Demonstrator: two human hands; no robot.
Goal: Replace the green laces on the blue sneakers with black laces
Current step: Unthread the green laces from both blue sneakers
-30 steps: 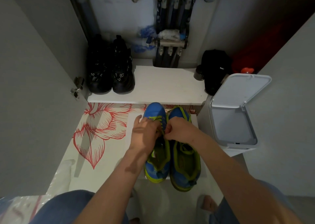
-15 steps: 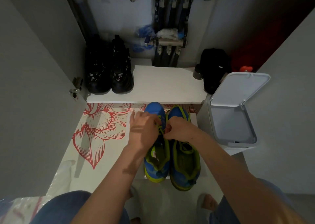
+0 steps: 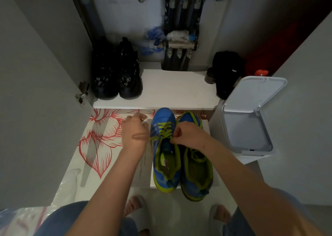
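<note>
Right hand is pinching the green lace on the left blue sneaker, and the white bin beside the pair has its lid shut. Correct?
Not quite: the head view shows the lid of the white bin raised open, not shut. The rest holds: the right hand pinches the green lace on the left blue sneaker, and the bin stands beside the pair.

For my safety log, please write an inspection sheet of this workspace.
Surface: white mat with red flower print.
Job's things: pair of blue sneakers with green trim, side by side; green lace threaded in the left one; black laces not seen.
Clutter: pair of black boots and black fabric item on white shelf; white plastic bin, lid open.
Hands: right hand pinches the green lace; left hand curled, blurred, hold unclear.
Cables: nothing seen.
Surroundings: metal pipes behind; grey door at left.
</note>
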